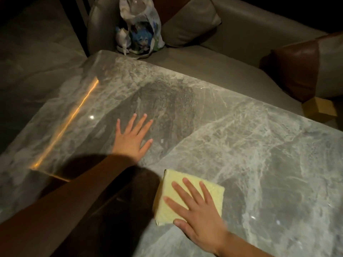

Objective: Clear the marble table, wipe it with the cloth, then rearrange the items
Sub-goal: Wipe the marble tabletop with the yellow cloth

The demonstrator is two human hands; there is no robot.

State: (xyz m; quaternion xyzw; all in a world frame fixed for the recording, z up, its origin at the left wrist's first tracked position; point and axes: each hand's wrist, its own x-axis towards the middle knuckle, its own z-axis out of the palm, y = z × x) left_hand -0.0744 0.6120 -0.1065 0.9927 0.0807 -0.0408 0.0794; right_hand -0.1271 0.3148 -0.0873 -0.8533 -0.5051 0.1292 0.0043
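Note:
The grey marble table [241, 145] fills most of the view, its top bare apart from my hands and the cloth. A folded pale yellow cloth [172, 193] lies flat near the front edge. My right hand [196, 210] presses flat on the cloth, fingers spread over it. My left hand [131, 138] rests palm down on the bare marble further left, fingers apart, holding nothing.
A beige sofa [241, 39] runs along the far side with a plastic bag [139, 28] holding a blue-haired figure on its seat. Brown leather cushions [297, 69] sit at the right. A small cardboard box [319, 108] lies beyond the table's right edge.

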